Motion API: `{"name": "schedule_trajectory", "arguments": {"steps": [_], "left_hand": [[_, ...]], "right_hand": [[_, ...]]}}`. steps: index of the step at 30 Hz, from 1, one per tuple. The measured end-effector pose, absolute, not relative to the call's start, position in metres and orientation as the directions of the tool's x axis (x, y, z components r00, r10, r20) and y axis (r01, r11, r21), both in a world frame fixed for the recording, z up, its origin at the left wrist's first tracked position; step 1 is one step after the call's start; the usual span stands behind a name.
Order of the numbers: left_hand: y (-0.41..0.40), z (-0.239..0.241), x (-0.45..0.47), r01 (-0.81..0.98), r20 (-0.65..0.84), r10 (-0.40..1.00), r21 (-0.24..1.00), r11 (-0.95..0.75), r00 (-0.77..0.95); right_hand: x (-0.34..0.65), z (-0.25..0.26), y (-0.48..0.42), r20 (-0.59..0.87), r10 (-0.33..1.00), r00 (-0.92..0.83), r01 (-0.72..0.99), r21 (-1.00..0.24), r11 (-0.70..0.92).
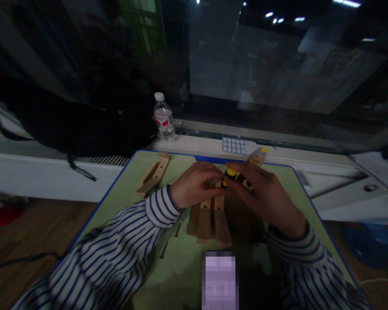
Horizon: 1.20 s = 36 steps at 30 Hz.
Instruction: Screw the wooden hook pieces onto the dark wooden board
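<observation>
My right hand [261,189] is closed around a screwdriver with a yellow and black handle [231,173]; its blade is hidden. My left hand [198,185] is pinched close beside the handle's lower part, over the far ends of the wooden pieces, and what lies between its fingertips is hidden. Below the hands, two curved wooden pieces with holes [205,221] lie side by side on the table, their near ends toward me. More wood [193,219] shows beneath them, partly in shadow. Two long screws [164,249] rest left of the wood.
More curved wooden pieces [157,174] lie at the table's [119,215] far left corner. A small clear bag with a yellow top [257,157] is behind my right hand. On the windowsill stands a water bottle [164,120]; a black bag [84,120] is left of it. A blurred-out lilac rectangle [220,282] is nearest me.
</observation>
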<state>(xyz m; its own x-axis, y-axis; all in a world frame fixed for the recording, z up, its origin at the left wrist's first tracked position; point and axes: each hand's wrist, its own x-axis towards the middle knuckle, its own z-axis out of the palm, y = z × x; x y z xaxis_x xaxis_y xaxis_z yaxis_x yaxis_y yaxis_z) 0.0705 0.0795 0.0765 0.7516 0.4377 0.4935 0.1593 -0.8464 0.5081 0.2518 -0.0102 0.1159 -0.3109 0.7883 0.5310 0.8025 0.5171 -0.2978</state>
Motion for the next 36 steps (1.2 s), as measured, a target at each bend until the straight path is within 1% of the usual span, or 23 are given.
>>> {"name": "schedule_trajectory", "arguments": {"steps": [5, 11, 14, 18, 23, 30, 36], "left_hand": [[0.0784, 0.0762, 0.0712, 0.211, 0.487, 0.467, 0.49, -0.846, 0.738], [0.0788, 0.0758, 0.071, 0.197, 0.515, 0.451, 0.473, -0.859, 0.729], [0.0785, 0.0771, 0.0711, 0.194, 0.512, 0.442, 0.467, -0.863, 0.736], [0.0766, 0.079, 0.0711, 0.217, 0.499, 0.463, 0.474, -0.853, 0.733], [0.0737, 0.0798, 0.0715, 0.244, 0.494, 0.511, 0.507, -0.827, 0.704], [0.0746, 0.0784, 0.0713, 0.232, 0.483, 0.491, 0.5, -0.835, 0.725], [0.0731, 0.0804, 0.0712, 0.23, 0.481, 0.494, 0.507, -0.831, 0.724]], "right_hand": [[0.2517, 0.1164, -0.0104, 0.517, 0.8, -0.306, 0.803, -0.311, 0.508], [0.2515, 0.1175, -0.0127, 0.503, 0.811, -0.298, 0.801, -0.33, 0.499], [0.251, 0.1175, -0.0131, 0.509, 0.803, -0.31, 0.782, -0.344, 0.52], [0.2509, 0.1166, -0.012, 0.53, 0.784, -0.324, 0.764, -0.342, 0.547], [0.2515, 0.1164, -0.0116, 0.512, 0.8, -0.313, 0.79, -0.328, 0.519], [0.2516, 0.1164, -0.012, 0.527, 0.792, -0.308, 0.793, -0.318, 0.52], [0.2506, 0.114, -0.0118, 0.506, 0.821, -0.265, 0.814, -0.339, 0.472]]}}
